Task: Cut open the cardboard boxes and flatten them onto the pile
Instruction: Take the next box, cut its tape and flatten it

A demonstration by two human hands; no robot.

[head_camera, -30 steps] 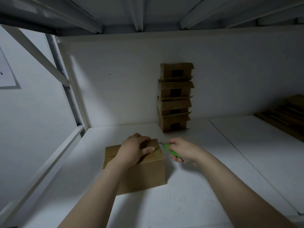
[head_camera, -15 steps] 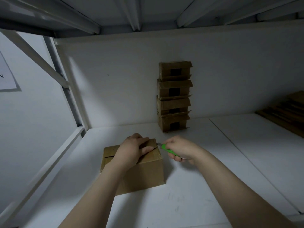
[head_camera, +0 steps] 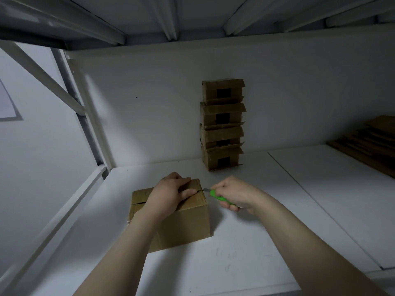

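- L forearm runs up from bottom edge, slanting right toward the box.
- Left hand (head_camera: pixel 171 194) lies palm-down on top of the cardboard box (head_camera: pixel 181 227), fingers laid flat over the far part of the lid, thumb along the centre seam. It presses down, not gripping anything.
- Box sits upright on the table, front-left of centre. Top flaps are down, w/ a dark slit showing at the seam's left end and another by the thumb.
- Right hand (head_camera: pixel 235 193) is just right of the box's top right edge, fingers curled tight round a green cutter (head_camera: pixel 220 198), wrist bent inward.
- Cutter's short metal blade points left and meets the box at the right end of the seam, near the thumb tip.
- R forearm comes in from the bottom-right corner.
- Far left wall: a sheet of paper (head_camera: pixel 6 103), partly cut off by the frame edge.
- White diagonal brace (head_camera: pixel 42 75) and upright post of the rack stand at the table's left.
- White table (head_camera: pixel 235 263), faint scuffs near the front, a joint line on the right.
- Stack of boxes (head_camera: pixel 222 124), four high, stands vs the back wall, behind the hands.
- Pile of flat cardboard (head_camera: pixel 367 146) lies far right, well apart from the box.
- Pale beams overhead, dim light.
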